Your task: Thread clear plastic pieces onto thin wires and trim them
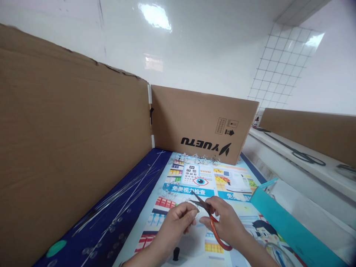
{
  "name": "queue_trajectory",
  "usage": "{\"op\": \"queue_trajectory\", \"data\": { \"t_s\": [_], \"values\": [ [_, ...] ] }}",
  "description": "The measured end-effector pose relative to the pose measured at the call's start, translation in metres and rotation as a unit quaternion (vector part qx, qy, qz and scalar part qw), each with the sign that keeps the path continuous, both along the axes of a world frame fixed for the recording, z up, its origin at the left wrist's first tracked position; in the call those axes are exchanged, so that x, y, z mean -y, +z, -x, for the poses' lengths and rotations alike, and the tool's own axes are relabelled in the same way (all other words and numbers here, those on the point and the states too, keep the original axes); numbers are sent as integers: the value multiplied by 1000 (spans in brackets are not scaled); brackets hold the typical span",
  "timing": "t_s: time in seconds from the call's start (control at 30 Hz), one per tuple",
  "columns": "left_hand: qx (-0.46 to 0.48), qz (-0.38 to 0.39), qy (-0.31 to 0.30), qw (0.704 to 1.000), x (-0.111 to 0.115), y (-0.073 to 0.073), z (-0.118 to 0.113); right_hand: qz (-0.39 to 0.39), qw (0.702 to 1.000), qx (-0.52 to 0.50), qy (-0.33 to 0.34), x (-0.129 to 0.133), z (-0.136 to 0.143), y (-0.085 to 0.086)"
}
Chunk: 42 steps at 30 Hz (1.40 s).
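In my right hand (pixel 226 220) is a pair of scissors (pixel 213 226) with orange handles and dark blades. The blades are parted and point up and left, just above the fingertips of my left hand (pixel 178 219). My left thumb and fingers are pinched together on a thin strand (pixel 198 208), which shows faintly near the blades. Most of what lies inside that pinch is hidden by my fingers. Both hands are over a printed mat (pixel 194 241) with shop pictures and an eye chart.
Cardboard panels (pixel 72 122) stand at the left and the back (pixel 194 118). Thin strands (pixel 111 200) and clear beads (pixel 112 226) lie on the blue surface at left, near a green disc (pixel 56 248). Clear tangled pieces (pixel 200 158) line the back. A teal box (pixel 292 222) is at right.
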<state>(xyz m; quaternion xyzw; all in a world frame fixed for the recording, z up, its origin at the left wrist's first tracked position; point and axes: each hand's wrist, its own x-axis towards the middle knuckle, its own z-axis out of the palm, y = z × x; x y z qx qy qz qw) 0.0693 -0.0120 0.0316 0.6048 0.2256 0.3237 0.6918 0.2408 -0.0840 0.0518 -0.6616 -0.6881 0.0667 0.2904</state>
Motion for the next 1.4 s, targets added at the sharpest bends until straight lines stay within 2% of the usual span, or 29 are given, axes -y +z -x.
{"op": "queue_trajectory", "data": {
  "t_s": [0.3, 0.53, 0.77, 0.93, 1.1, 1.17, 1.3, 1.4],
  "values": [
    [-6, -13, -3, 1000, -2, -3, 0, 4, 1000, -21, 14, 2, 0, 0],
    [-13, -39, -6, 999, 0, 5, 2, -24, 999, 21, 10, 4, 7, 1],
    [-9, -3, -12, 1000, 2, 3, 2, -48, 998, 38, 2, 5, 8, -7],
    [-10, 29, -11, 999, -1, 2, 1, -53, 997, -14, -57, -1, -2, -11],
    [1, 61, -19, 998, 0, 5, 0, -12, 989, -128, -79, -8, -10, -12],
    [11, 63, -14, 998, 1, 6, 0, 9, 987, -138, -85, -10, -12, -15],
    [29, 60, 21, 998, 1, 3, -1, 41, 993, -59, -96, -11, -15, -20],
    [23, 84, 47, 995, -1, 1, -1, 46, 990, 22, -129, -11, -21, -21]
  ]
}}
